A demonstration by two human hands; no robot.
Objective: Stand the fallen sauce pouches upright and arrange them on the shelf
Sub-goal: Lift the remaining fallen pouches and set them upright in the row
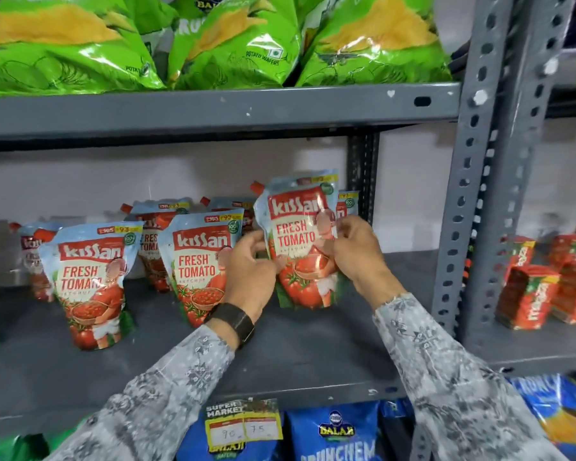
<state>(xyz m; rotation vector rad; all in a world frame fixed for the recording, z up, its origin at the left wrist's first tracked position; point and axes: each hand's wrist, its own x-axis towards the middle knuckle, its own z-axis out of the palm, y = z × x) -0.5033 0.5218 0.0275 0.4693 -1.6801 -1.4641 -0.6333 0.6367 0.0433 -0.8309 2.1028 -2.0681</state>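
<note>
Several red-and-blue tomato ketchup pouches stand on the grey middle shelf (pixel 280 354). The rightmost front pouch (pixel 296 227) is upright and held from both sides: my left hand (pixel 246 274) grips its left edge, my right hand (pixel 356 251) pinches its right edge. Two more front pouches stand to the left, one in the middle (pixel 197 261) partly behind my left hand, one further left (pixel 90 281). Other pouches (pixel 153 234) stand behind them near the back wall, partly hidden. A dark watch sits on my left wrist.
Green wafer bags (pixel 233 41) fill the shelf above. Blue snack bags (pixel 336 434) and a price tag (pixel 243 424) hang below. A perforated grey upright (pixel 473 194) bounds the shelf on the right; red sachet packs (pixel 539 294) stand in the neighbouring bay.
</note>
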